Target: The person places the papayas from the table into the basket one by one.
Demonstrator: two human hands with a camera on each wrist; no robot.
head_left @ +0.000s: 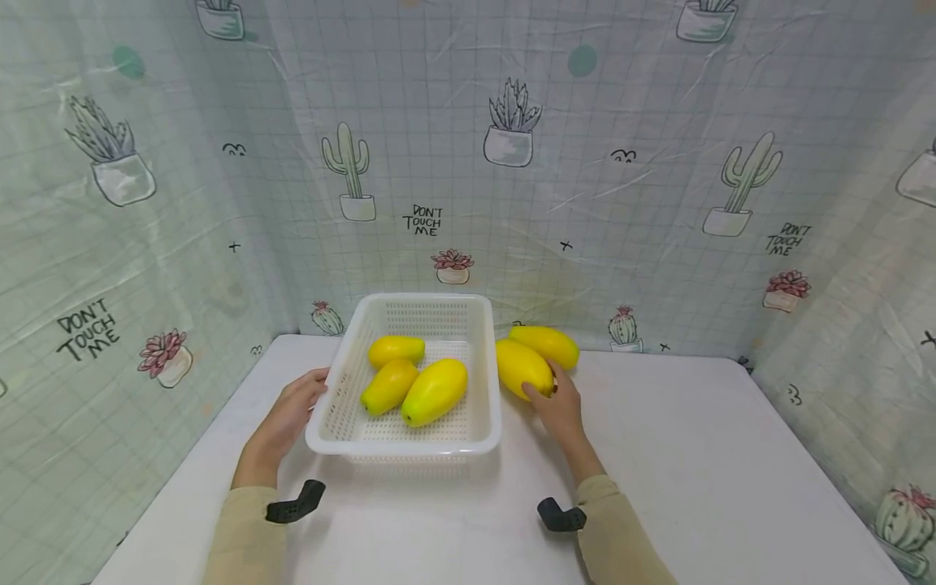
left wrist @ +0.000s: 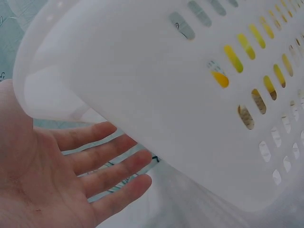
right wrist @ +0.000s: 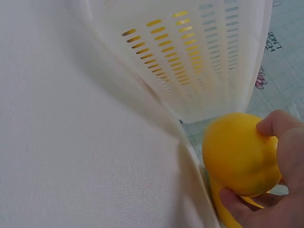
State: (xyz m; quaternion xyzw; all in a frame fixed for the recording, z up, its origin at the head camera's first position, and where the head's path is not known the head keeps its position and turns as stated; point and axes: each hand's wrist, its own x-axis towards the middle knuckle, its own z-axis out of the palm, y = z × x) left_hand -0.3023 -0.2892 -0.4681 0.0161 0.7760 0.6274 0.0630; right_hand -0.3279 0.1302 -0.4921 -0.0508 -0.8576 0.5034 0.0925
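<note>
My right hand grips a yellow papaya just right of the white basket, thumb and fingers spread round its near end. In the right wrist view this papaya appears lifted off the tabletop. Behind it lies a second papaya, partly hidden. My left hand is at the basket's left side, its fingertips at the wall under the rim. The left wrist view shows those fingers extended and slightly apart. Inside the basket lie three papayas, yellow with greenish tips.
A white tabletop extends to the right and in front of the basket. Behind and on both sides hangs a sheet printed with cacti. Each sleeved wrist wears a black device.
</note>
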